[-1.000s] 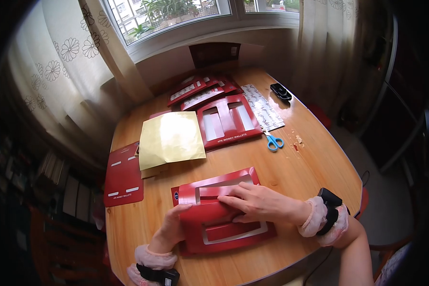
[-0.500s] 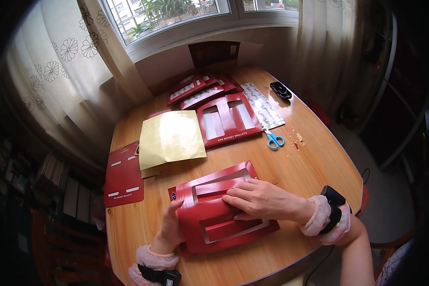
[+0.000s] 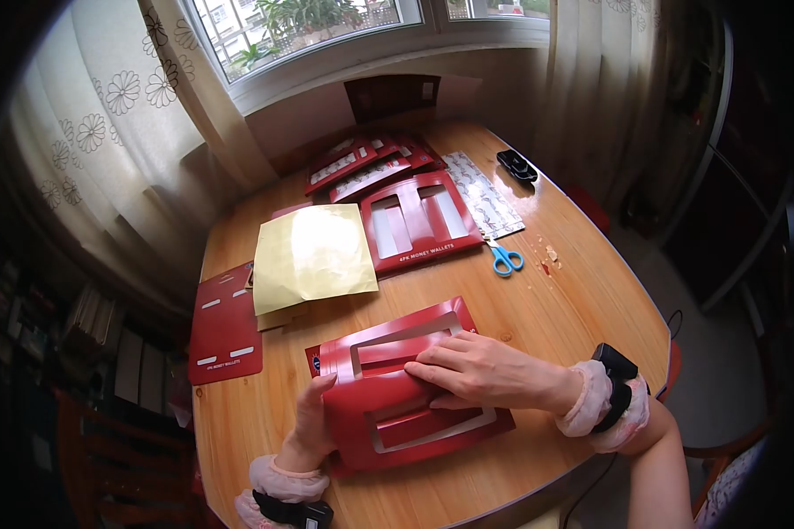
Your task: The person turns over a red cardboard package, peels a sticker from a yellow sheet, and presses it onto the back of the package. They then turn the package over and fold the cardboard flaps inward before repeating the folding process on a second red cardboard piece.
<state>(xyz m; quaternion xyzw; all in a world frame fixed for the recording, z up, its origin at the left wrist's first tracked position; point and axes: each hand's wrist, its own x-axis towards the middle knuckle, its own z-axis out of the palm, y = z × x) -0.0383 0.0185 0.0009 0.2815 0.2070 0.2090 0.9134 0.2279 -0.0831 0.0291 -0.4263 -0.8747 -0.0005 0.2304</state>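
A red cardboard sleeve point(image 3: 353, 432) with cut-out windows lies folded at the near part of the table, slightly tilted. My left hand point(image 3: 309, 423) grips its left edge, thumb on top and the other fingers hidden beneath. Across the middle, my right hand point(image 3: 472, 370) is on the card between the two window sections, its fingers bent together over the fold. What the right fingertips pinch is partly hidden. Beyond the sleeve lie yellow sheets point(image 3: 313, 256) and a flat red card point(image 3: 225, 326) with small white slots.
Another red windowed sleeve point(image 3: 422, 238) lies behind, near a pile of red packs point(image 3: 344, 167). Blue-handled scissors point(image 3: 506, 261), a patterned sheet point(image 3: 485, 194), a black object point(image 3: 516, 166) and small scraps point(image 3: 551, 256) lie on the right of the wooden table point(image 3: 582, 326).
The view has shifted slightly. My right hand has slid a little to the left over the red sleeve; my left hand keeps its grip on the edge.
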